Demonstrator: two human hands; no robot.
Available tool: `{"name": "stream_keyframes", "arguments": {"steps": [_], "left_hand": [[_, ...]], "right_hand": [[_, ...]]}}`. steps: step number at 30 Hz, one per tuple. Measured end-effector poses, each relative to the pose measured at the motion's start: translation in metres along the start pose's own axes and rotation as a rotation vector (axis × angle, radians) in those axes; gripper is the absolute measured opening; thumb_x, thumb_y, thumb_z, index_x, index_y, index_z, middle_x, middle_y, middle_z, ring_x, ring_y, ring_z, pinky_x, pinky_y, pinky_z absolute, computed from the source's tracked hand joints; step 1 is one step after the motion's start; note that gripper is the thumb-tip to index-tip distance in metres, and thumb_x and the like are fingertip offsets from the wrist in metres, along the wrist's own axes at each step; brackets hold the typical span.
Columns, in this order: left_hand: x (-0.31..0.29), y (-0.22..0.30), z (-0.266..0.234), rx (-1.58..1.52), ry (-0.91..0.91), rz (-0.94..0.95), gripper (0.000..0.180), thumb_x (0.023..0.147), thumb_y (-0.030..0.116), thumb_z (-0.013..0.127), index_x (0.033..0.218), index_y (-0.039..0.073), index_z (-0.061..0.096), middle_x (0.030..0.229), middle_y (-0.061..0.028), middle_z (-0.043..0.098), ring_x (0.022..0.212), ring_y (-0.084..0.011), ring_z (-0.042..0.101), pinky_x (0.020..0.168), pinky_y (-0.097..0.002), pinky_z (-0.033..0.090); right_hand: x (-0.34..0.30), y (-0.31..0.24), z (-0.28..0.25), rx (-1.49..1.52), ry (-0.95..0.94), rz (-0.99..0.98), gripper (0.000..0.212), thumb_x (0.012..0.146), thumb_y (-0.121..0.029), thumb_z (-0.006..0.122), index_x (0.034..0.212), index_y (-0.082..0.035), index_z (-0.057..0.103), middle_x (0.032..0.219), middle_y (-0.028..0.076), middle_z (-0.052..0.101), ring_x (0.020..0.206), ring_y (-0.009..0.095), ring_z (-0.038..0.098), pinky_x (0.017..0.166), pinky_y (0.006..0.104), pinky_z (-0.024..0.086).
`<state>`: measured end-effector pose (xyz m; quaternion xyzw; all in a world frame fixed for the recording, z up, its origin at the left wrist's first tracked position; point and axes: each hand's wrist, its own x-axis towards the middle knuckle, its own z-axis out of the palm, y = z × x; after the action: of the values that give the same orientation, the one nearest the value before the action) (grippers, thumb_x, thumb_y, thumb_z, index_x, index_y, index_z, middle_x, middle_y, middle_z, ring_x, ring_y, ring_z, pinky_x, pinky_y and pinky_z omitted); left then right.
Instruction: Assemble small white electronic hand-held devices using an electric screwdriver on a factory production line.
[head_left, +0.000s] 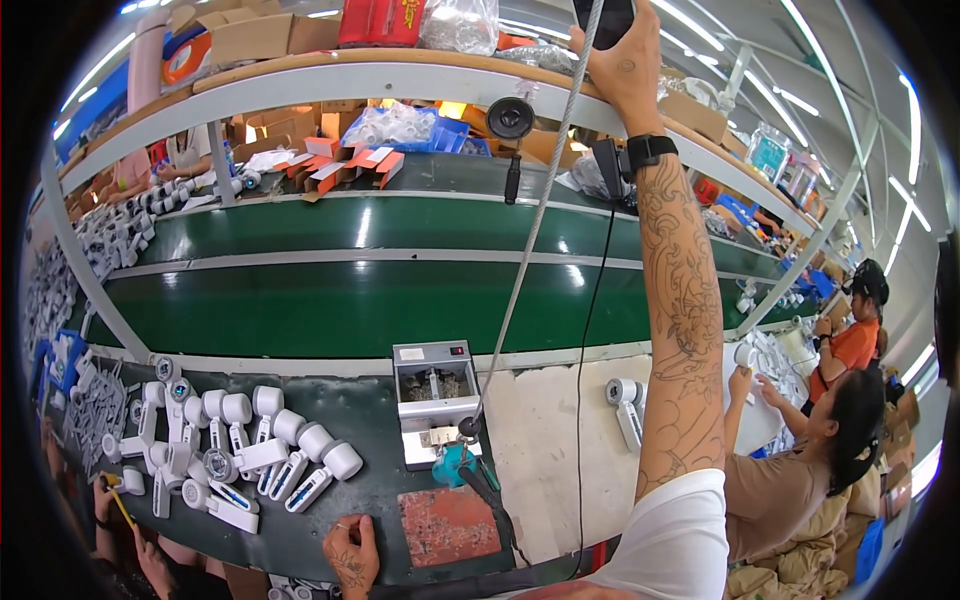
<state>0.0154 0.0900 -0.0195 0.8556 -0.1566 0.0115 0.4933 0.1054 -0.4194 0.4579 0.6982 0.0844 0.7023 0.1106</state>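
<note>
My right arm reaches up across the picture to the overhead shelf, and my right hand (628, 75) is closed around a black smartphone (606, 20) at the top edge. Low on the workbench, my left hand (351, 553) rests as a loose fist, with nothing visible in it. Left of it lie several white handheld devices (232, 408) with round heads, in a loose group. A teal power screwdriver (457, 466) hangs upright on a grey cable in front of a screw feeder (436, 385). A worn red mat (449, 526) lies right of my left hand.
A green conveyor belt (330, 310) runs behind the bench, beneath the shelf (400, 75). A black cable (580, 400) hangs beside cream sheeting (545, 450). One white device (625, 410) lies by my right arm. Co-workers sit at right (800, 460) and lower left (150, 560).
</note>
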Motion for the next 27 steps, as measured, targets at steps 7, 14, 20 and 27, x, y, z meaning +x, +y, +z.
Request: {"name": "stream_keyframes", "arguments": {"steps": [7, 14, 20, 27], "left_hand": [[0.001, 0.0, -0.001, 0.022, -0.014, -0.005, 0.022, 0.094, 0.018, 0.069, 0.086, -0.003, 0.069, 0.066, -0.0121, 0.066, 0.059, -0.0217, 0.062, 0.058, -0.036, 0.048], [0.0, 0.001, -0.003, 0.016, 0.004, 0.022, 0.021, 0.093, 0.018, 0.07, 0.088, -0.003, 0.07, 0.068, -0.0141, 0.066, 0.059, -0.0252, 0.064, 0.058, -0.0368, 0.048], [-0.01, -0.002, -0.007, 0.042, 0.037, -0.005, 0.017, 0.09, 0.018, 0.072, 0.088, 0.001, 0.071, 0.071, -0.0123, 0.066, 0.063, -0.0259, 0.064, 0.061, -0.037, 0.05], [-0.003, -0.007, 0.0, -0.017, 0.048, 0.067, 0.02, 0.091, 0.023, 0.073, 0.089, 0.004, 0.073, 0.072, -0.0126, 0.068, 0.065, -0.0288, 0.066, 0.062, -0.0393, 0.051]], "right_hand": [[-0.003, 0.002, 0.004, 0.006, -0.021, 0.075, 0.089, 0.077, -0.023, 0.081, 0.15, 0.001, 0.036, 0.14, 0.027, 0.05, 0.13, 0.044, 0.049, 0.11, 0.048, 0.04], [-0.001, 0.034, 0.01, -0.144, -0.016, -0.04, 0.068, 0.087, -0.047, 0.076, 0.129, 0.004, 0.061, 0.101, 0.019, 0.07, 0.096, 0.037, 0.067, 0.092, 0.0436, 0.052], [-0.012, 0.061, 0.024, -0.173, -0.423, 0.346, 0.082, 0.082, -0.063, 0.063, 0.127, 0.005, 0.064, 0.118, 0.033, 0.068, 0.11, 0.049, 0.066, 0.099, 0.0466, 0.051], [-0.006, 0.037, 0.01, -0.183, -0.459, 0.534, 0.087, 0.087, -0.069, 0.059, 0.127, 0.008, 0.063, 0.117, 0.035, 0.067, 0.112, 0.048, 0.065, 0.099, 0.0499, 0.05]]}}
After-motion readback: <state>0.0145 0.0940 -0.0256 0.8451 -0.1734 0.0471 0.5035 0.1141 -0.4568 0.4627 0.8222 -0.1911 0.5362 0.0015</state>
